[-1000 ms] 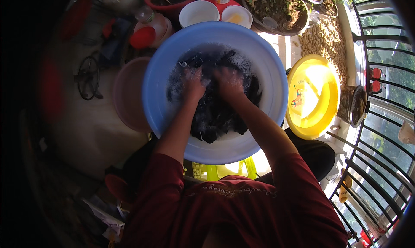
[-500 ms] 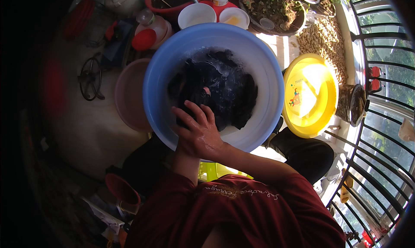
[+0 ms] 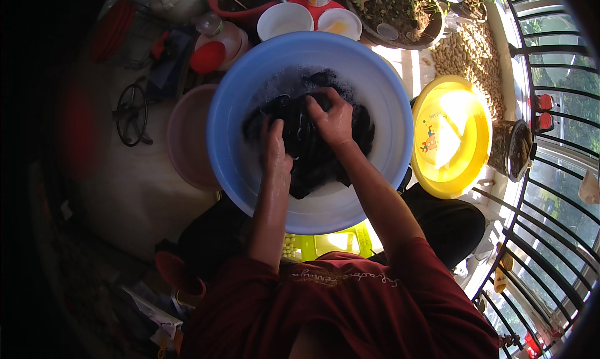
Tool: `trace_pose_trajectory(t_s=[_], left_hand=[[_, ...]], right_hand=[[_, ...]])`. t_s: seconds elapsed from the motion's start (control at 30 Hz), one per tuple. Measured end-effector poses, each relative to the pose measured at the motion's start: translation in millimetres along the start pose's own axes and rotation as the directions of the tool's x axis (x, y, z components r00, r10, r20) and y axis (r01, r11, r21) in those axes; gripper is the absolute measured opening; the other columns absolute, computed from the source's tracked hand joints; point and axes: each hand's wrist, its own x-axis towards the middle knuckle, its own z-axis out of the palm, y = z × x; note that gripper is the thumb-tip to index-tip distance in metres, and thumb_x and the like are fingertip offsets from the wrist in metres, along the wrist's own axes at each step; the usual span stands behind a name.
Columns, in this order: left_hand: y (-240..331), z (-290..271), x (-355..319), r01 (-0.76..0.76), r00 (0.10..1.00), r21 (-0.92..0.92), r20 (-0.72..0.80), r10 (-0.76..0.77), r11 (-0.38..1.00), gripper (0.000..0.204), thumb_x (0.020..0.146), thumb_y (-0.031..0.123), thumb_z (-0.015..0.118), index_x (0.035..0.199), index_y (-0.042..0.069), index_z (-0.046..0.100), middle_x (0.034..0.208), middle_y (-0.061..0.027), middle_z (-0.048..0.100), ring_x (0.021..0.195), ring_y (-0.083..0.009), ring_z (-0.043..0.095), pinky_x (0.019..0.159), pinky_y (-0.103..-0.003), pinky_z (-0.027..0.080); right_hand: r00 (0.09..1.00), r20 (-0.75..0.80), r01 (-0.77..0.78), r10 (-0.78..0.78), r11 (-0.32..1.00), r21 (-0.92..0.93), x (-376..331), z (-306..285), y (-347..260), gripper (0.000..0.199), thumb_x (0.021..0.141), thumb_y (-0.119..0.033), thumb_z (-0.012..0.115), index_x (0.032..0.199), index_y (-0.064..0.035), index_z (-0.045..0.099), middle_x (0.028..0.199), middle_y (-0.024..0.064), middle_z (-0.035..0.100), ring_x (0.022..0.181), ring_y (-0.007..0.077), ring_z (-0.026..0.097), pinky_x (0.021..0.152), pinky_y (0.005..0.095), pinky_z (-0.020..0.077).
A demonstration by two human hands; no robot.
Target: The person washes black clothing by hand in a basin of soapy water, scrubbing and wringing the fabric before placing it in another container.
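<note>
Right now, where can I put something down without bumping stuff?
Pale floor lies bare left of the round pink plastic basin, below the black ring-shaped stand. The round yellow plastic basin looks bare, though glare hides some. Crowded: the round blue plastic basin, where left hand and right hand touch dark cloth; beyond it, round white bowls and a dark soil-filled pot.

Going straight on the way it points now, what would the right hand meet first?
Most likely the dark wet cloth in the blue basin; the right hand seems to be touching it, though depth is hard to judge here.
</note>
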Motion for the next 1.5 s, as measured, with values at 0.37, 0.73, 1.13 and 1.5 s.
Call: trace_pose_trajectory(t_s=[0.37,0.73,1.13,1.5], left_hand=[[-37,-30,52,-0.327,0.881,0.919,0.381,0.281,-0.220,0.064,0.083,0.012,0.056,0.142,0.022,0.034,0.143,-0.0264,0.028,0.126,-0.0470,0.035,0.099,-0.049,0.038],[2,-25,55,0.181,0.961,-0.224,0.249,-0.123,0.958,0.047,0.092,0.034,0.054,0.127,0.004,0.049,0.118,-0.0082,0.058,0.113,-0.0216,0.051,0.098,-0.034,0.040],[16,-14,-41,0.318,0.918,-0.254,0.321,-0.231,0.913,0.047,0.093,0.042,0.043,0.124,0.007,0.050,0.120,-0.0087,0.052,0.112,-0.0241,0.050,0.098,-0.037,0.040],[-9,5,-5,0.139,0.989,-0.220,0.074,-0.126,0.965,0.047,0.090,0.040,0.045,0.120,0.004,0.051,0.115,-0.0093,0.053,0.107,-0.0245,0.052,0.093,-0.037,0.043]], right_hand=[[0.877,0.442,0.451,-0.186,0.633,-0.629,-48,22,55,0.060,0.077,-0.010,0.058,0.133,-0.0252,0.043,0.144,0.0159,0.028,0.125,0.0405,0.036,0.091,0.0514,0.0417],[0.934,0.312,0.246,-0.172,0.946,-0.213,-24,0,-10,0.030,0.063,0.008,0.053,0.077,-0.0132,0.069,0.117,0.0083,0.059,0.110,0.0351,0.051,0.089,0.0412,0.0455],[0.767,0.325,0.611,-0.553,0.785,-0.105,-111,-3,-81,0.038,0.067,-0.021,0.071,0.103,-0.0147,0.062,0.126,0.0071,0.050,0.115,0.0284,0.046,0.080,0.0415,0.0387],[0.960,-0.003,0.280,-0.280,0.959,0.036,-30,-1,-33,0.020,0.071,-0.019,0.069,0.086,-0.0059,0.064,0.082,0.0128,0.064,0.078,0.0300,0.064,0.069,0.0363,0.0499]])
